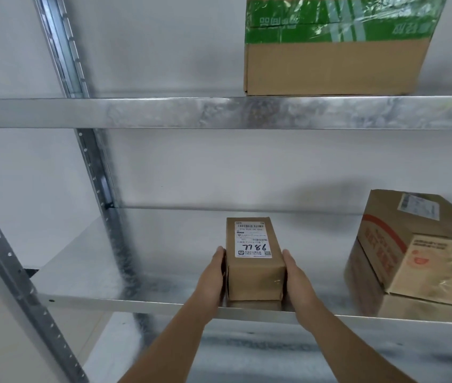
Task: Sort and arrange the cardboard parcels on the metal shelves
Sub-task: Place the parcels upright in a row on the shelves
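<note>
both hands (255,275) flanking small parcel (253,261)

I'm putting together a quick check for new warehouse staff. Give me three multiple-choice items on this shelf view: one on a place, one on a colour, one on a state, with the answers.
1. Where does the small parcel sit?
A. On the upper shelf
B. On the lower shelf, near its front edge
C. On the floor

2. What colour is the band on the upper box?
A. Green
B. Blue
C. Yellow

3. How do the hands meet the small parcel?
A. One hand lifts it from above
B. Both hang clear of it
C. One is laid against each side

Answers:
1 B: it rests on the lower shelf, left of the tilted box.
2 A: the print under the clear tape is green.
3 C: the left hand and right hand flank it, fingers fairly straight.
</note>
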